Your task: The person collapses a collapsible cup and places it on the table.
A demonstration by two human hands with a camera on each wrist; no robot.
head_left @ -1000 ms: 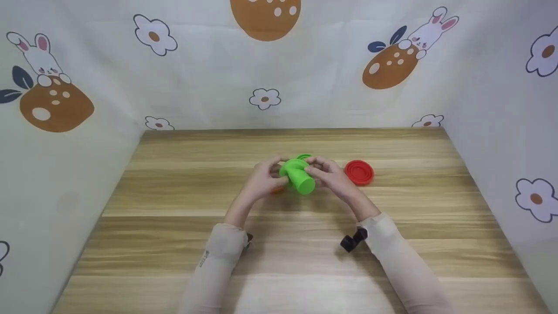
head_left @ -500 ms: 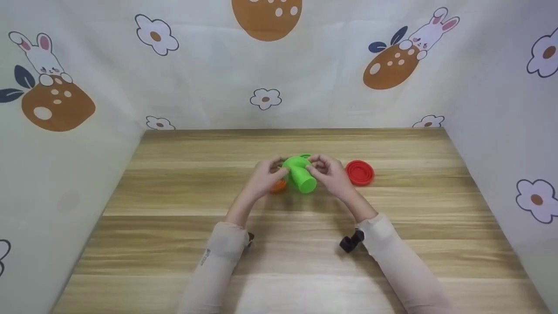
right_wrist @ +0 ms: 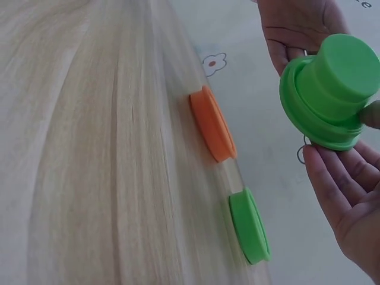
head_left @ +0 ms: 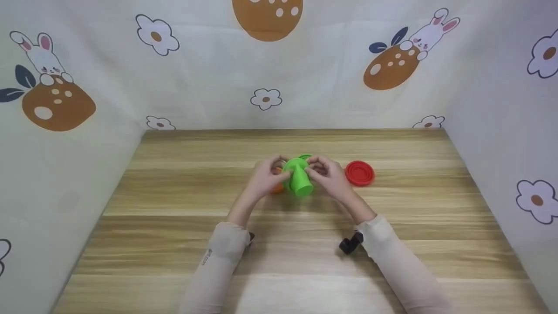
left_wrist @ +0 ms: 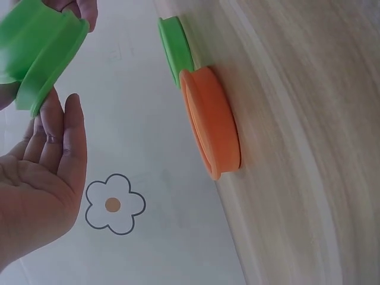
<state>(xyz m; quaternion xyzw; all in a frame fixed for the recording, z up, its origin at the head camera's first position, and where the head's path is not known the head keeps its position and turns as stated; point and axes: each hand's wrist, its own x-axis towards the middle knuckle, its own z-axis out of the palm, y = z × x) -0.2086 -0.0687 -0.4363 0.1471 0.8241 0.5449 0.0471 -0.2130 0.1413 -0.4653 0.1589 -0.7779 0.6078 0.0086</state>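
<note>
A bright green collapsible cup is held up over the table, its narrower closed end popped out and tilted toward the front. My left hand pinches its wide rim from the left, thumb in front and fingers behind. On the opposite side my right hand grips the same rim with thumb and fingertips. Stepped walls of the cup show in the right wrist view. Below it, an orange ring-shaped cup lies flattened on the table, partly hidden by my left hand in the head view. A second flat green cup lies near the orange one.
A flattened red cup with concentric rings lies to the right of my right hand. The wood-grain table ends at a printed cloth backdrop, which also rises along both sides.
The held green cup turns a little in both hands; its closed end swings slightly right, then back left and down. The hands stay nearly in place, and the cups on the table lie still.
</note>
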